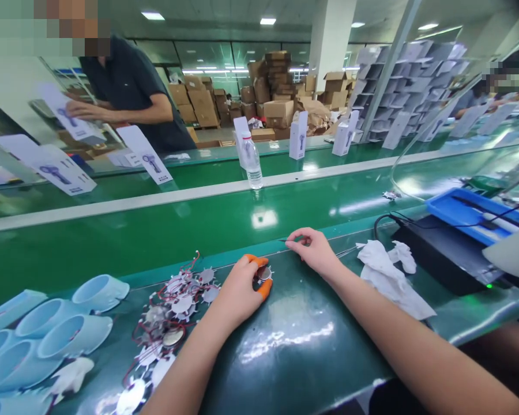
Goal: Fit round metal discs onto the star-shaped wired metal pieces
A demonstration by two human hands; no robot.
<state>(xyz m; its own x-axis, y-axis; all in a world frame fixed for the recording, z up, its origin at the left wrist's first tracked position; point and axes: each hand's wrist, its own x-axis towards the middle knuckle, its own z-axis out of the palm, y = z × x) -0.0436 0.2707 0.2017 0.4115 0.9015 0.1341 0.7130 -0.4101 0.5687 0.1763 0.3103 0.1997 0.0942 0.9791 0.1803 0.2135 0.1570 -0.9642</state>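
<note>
My left hand (pixel 237 291), with orange covers on thumb and finger, grips a small round metal part with short spokes (pixel 265 273) just above the dark green work surface. My right hand (pixel 313 251) is to its right and farther forward, pinching a thin dark sliver (pixel 282 240) that points left; its kind is too small to tell. Left of my left hand lies a heap of similar spoked metal parts with red wires (pixel 182 305). Crumpled white tissue (pixel 389 276) lies right of my right forearm.
Pale blue plastic shells (pixel 75 337) stand at the left. A black box (pixel 441 248) with a blue tray (pixel 480 216) is at the right. Beyond the green belt (pixel 190 222) stand a water bottle (pixel 253 164) and several white cartons (pixel 298 138). A co-worker (pixel 134 86) handles a carton.
</note>
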